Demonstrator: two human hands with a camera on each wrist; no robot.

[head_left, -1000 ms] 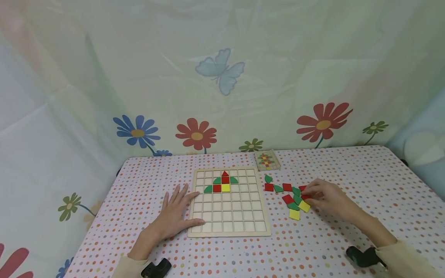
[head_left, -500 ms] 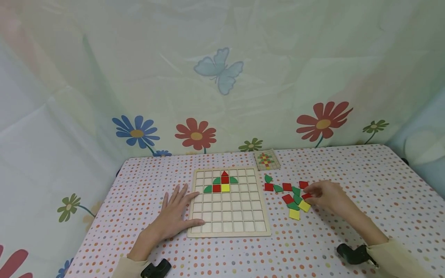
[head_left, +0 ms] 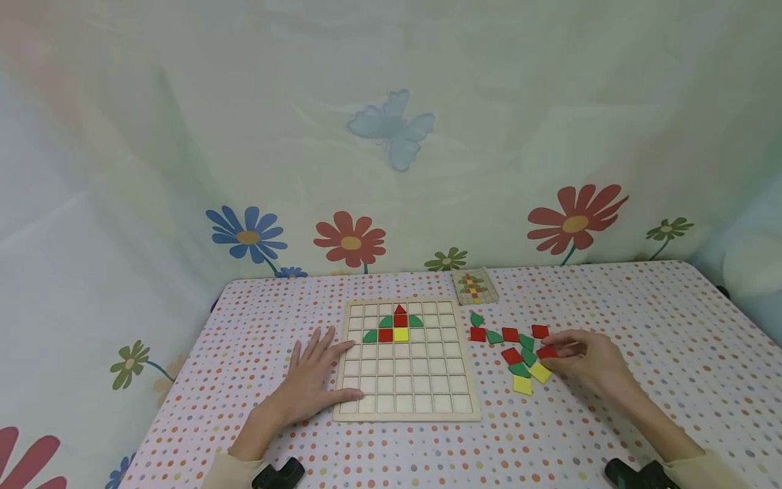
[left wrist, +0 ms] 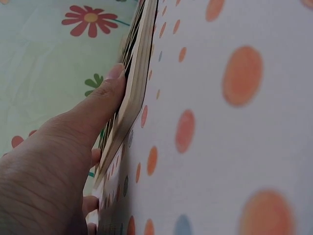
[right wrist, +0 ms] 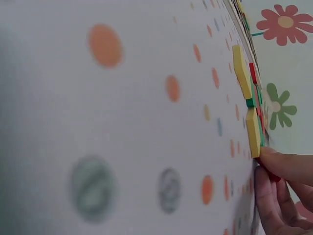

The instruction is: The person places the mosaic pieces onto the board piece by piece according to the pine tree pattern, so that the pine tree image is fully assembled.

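Note:
My left hand [head_left: 308, 380] lies spread along the left side of a wooden grid board [head_left: 421, 407], its thumb [left wrist: 105, 95] pressing on the frame in the left wrist view. On the board, red, green and yellow pieces sit in the upper rows: a red triangle [head_left: 400, 309] at the top, a yellow square [head_left: 400, 334] lower down. My right hand [head_left: 589, 360] is at the right edge of a scattered group of pieces and pinches a red square tile [head_left: 547, 352] between thumb and fingers. In the right wrist view the fingers mostly hide that tile [right wrist: 275, 177].
Loose tiles lie right of the board, among them yellow squares [head_left: 522, 385], red squares [head_left: 510, 334] and green quarter-round pieces [head_left: 476, 318]. A pattern card [head_left: 475, 286] lies behind the board's far right corner. A flowered curtain [head_left: 391, 204] stands behind the dotted tabletop [head_left: 427, 455].
My right hand has shifted slightly, uncovering a red square at the far side of the loose pieces; the pinched red tile shows more. My left hand stays on the board.

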